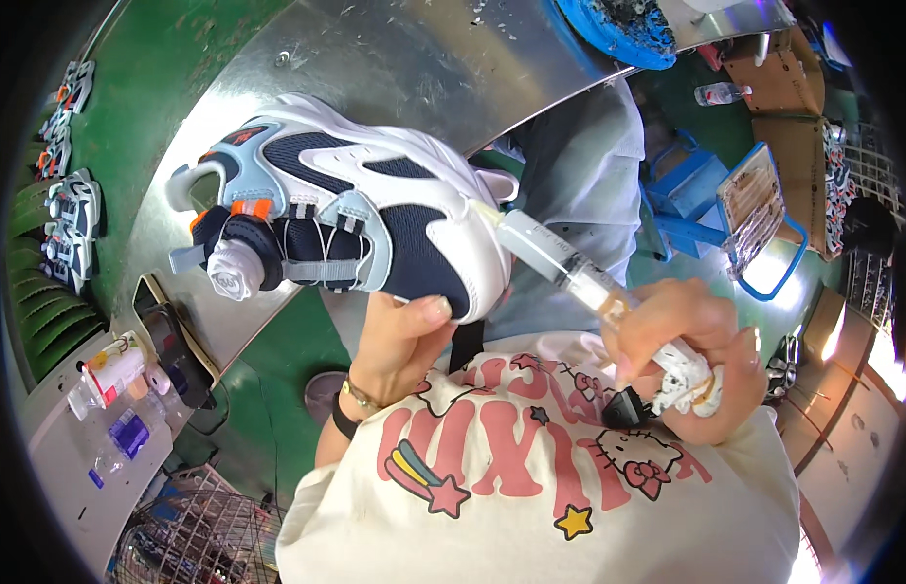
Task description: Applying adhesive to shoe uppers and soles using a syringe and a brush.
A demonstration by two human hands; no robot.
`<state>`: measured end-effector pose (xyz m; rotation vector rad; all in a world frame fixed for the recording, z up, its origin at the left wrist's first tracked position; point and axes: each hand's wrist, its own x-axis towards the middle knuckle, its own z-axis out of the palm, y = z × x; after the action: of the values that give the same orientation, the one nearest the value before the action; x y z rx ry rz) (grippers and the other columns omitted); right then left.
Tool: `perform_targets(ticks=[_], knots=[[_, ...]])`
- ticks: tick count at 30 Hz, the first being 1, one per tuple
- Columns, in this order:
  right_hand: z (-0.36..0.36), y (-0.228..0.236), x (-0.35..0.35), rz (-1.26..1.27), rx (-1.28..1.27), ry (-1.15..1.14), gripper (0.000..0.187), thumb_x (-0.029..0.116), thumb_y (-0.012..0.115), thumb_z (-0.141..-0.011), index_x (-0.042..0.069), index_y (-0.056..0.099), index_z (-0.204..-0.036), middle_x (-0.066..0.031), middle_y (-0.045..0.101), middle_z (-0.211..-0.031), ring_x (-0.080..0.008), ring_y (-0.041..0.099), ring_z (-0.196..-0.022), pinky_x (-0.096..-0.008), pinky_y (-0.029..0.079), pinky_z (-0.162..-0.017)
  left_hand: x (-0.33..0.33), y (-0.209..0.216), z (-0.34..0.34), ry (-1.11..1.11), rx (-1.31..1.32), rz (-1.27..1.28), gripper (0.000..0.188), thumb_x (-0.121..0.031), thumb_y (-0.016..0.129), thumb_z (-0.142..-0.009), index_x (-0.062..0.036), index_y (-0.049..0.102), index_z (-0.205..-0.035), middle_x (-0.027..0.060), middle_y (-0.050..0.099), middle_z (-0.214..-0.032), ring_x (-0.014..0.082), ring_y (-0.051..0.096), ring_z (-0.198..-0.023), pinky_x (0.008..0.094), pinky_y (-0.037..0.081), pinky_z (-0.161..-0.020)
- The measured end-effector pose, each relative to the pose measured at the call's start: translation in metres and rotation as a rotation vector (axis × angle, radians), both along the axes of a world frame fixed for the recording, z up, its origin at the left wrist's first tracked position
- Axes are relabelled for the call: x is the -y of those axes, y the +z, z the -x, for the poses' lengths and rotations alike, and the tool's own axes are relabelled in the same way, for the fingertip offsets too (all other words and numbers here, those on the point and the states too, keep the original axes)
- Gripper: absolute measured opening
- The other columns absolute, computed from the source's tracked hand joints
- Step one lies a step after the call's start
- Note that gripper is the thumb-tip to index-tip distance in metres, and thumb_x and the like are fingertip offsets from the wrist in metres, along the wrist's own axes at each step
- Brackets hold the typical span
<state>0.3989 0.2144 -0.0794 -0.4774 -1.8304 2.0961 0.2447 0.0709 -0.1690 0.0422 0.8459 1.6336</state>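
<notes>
A white, navy and light-blue sneaker (409,248) with orange accents and a white dial lies tilted on its side over the metal table's edge, its toe turned toward me. My left hand (404,336) grips the toe, thumb pressed on the navy upper. In my right hand (688,336), fingers curl around a clear syringe (545,249) with white, crusted residue at its plunger end. The syringe's thin tip meets the shoe near the line between sole and upper at the toe; whether it touches is hard to tell. The fingers under the shoe are hidden.
Under the shoe is a scratched metal table (395,58). A blue round dish (628,34) with dark residue stands at its far edge. Finished-looking sneakers (73,234) line the left. A blue stool (691,195), cardboard box (794,161) and wire basket (190,535) stand around.
</notes>
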Motion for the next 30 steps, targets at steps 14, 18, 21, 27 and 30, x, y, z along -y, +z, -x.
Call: perform_targets(ticks=[14, 18, 21, 27, 30], knots=[[0.000, 0.013, -0.008, 0.036, -0.156, -0.310, 0.069, 0.057, 0.032, -0.086, -0.007, 0.057, -0.075, -0.0138, 0.059, -0.066, -0.0191, 0.055, -0.050, -0.0279, 0.043, -0.046, -0.091, -0.004, 0.010, 0.025, 0.028, -0.243, 0.070, -0.023, 0.067, -0.075, -0.0052, 0.030, -0.132, 0.0096, 0.031, -0.138, 0.0228, 0.029, -0.128, 0.0399, 0.025, -0.107], [0.001, 0.005, -0.013, -0.046, -0.186, -0.289, 0.067, 0.055, 0.036, -0.085, -0.008, 0.056, -0.075, -0.0142, 0.059, -0.066, -0.0189, 0.053, -0.046, -0.0268, 0.042, -0.043, -0.103, -0.001, 0.017, 0.023, -0.059, -0.313, 0.068, -0.024, 0.062, -0.080, -0.0066, 0.025, -0.135, 0.0099, 0.026, -0.140, 0.0224, 0.029, -0.129, 0.0390, 0.024, -0.107], [0.007, 0.000, -0.016, -0.094, -0.294, -0.239, 0.065, 0.053, 0.038, -0.085, -0.008, 0.056, -0.076, -0.0144, 0.059, -0.065, -0.0180, 0.053, -0.045, -0.0264, 0.042, -0.043, -0.112, 0.000, 0.021, 0.054, -0.091, -0.364, 0.064, -0.024, 0.058, -0.083, -0.0075, 0.025, -0.135, 0.0101, 0.027, -0.140, 0.0223, 0.030, -0.128, 0.0388, 0.026, -0.106], [0.025, -0.003, -0.016, -0.075, -0.275, -0.293, 0.057, 0.047, 0.041, -0.084, -0.008, 0.056, -0.077, -0.0129, 0.058, -0.061, -0.0161, 0.051, -0.042, -0.0266, 0.041, -0.038, -0.119, 0.031, 0.022, 0.254, 0.240, -0.292, 0.026, -0.011, 0.057, -0.084, -0.0013, 0.055, -0.107, 0.0065, 0.058, -0.108, 0.0176, 0.054, -0.105, 0.0307, 0.041, -0.097], [0.038, -0.011, -0.024, -0.308, -0.435, -0.110, 0.047, 0.038, 0.041, -0.083, -0.006, 0.056, -0.077, -0.0112, 0.058, -0.060, -0.0169, 0.050, -0.041, -0.0272, 0.040, -0.037, -0.110, 0.063, 0.028, 0.322, 0.233, -0.145, 0.030, -0.024, 0.058, -0.085, -0.0030, 0.054, -0.107, 0.0060, 0.060, -0.104, 0.0171, 0.055, -0.104, 0.0264, 0.043, -0.093]])
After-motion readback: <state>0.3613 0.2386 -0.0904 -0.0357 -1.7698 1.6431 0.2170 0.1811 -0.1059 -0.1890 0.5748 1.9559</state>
